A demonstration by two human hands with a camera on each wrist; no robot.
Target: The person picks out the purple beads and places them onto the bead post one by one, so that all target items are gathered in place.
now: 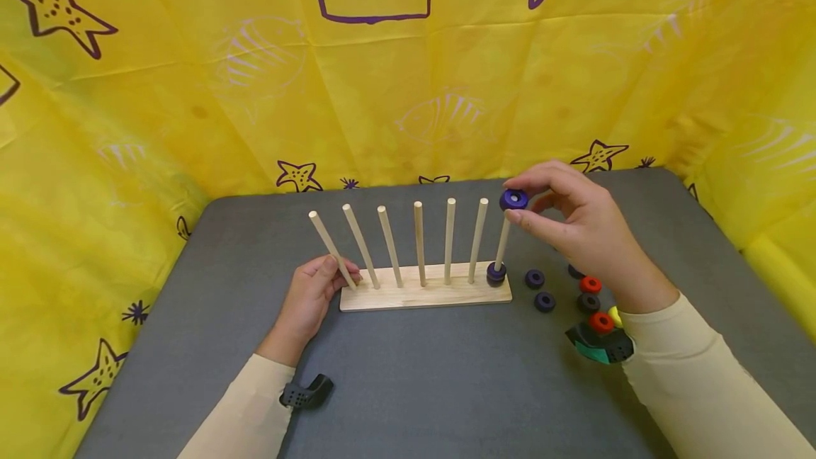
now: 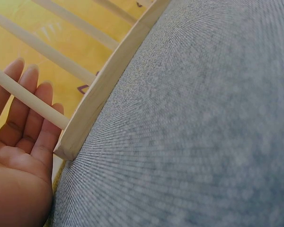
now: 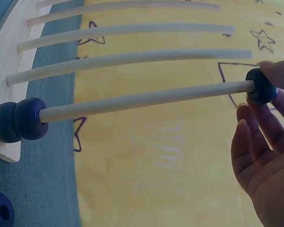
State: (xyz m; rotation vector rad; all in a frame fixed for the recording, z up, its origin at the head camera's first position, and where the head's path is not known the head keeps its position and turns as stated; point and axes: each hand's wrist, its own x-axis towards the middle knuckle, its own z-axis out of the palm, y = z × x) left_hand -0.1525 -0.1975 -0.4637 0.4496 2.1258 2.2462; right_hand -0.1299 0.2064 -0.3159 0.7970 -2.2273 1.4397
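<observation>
My right hand (image 1: 564, 211) pinches a dark blue wooden ring (image 1: 513, 199) between thumb and fingertips, its hole turned up. In the right wrist view the tip of the end peg (image 3: 146, 99) meets this ring (image 3: 261, 86). Two more blue rings (image 3: 20, 120) sit stacked at the foot of that peg. The peg stands at the right end of a pale wooden base (image 1: 426, 294) with a row of several upright pegs. At the base's left end is my left hand (image 1: 312, 296), fingers loosely extended behind the leftmost peg (image 2: 28, 97), little finger close against the base's end.
On the grey table (image 1: 433, 381), right of the base, lie two loose blue rings, one (image 1: 535, 278) behind the other (image 1: 545, 302). Farther right are red rings (image 1: 601, 322), dark rings (image 1: 588, 302) and a yellow ring (image 1: 615, 316), partly covered by my right arm. Yellow patterned cloth surrounds the table.
</observation>
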